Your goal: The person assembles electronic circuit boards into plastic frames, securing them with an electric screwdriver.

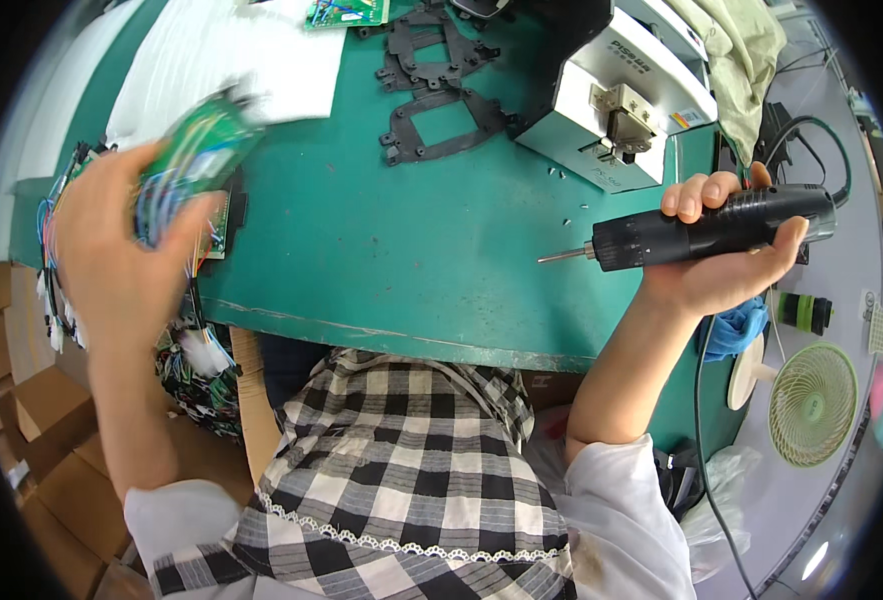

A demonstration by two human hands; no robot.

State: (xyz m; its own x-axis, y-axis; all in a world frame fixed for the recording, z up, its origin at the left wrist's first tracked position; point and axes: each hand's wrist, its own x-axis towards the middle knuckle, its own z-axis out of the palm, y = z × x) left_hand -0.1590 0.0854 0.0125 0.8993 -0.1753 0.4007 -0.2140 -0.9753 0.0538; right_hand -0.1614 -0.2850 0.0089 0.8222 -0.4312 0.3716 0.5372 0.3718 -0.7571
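Observation:
My left hand (126, 235) is closed round a green circuit board (199, 150) with wires on it, held up over the left side of the table; both are smeared by motion. In my right hand (726, 245) lies a black electric screwdriver (651, 238), its thin metal bit pointing left over the green table (441, 240). My fingers curl over its body from behind. Beneath the left hand, another board with coloured wires (216, 225) shows in part at the table's edge. Several black plastic frames (443, 130) lie at the far middle.
A white box-shaped screw feeder (611, 125) stands at the far right, with small loose screws (566, 205) beside it. White foam sheet (261, 60) covers the far left. Wire bundles (56, 260) hang over the left edge, above cardboard boxes (61, 420). A green fan (811, 405) stands at right.

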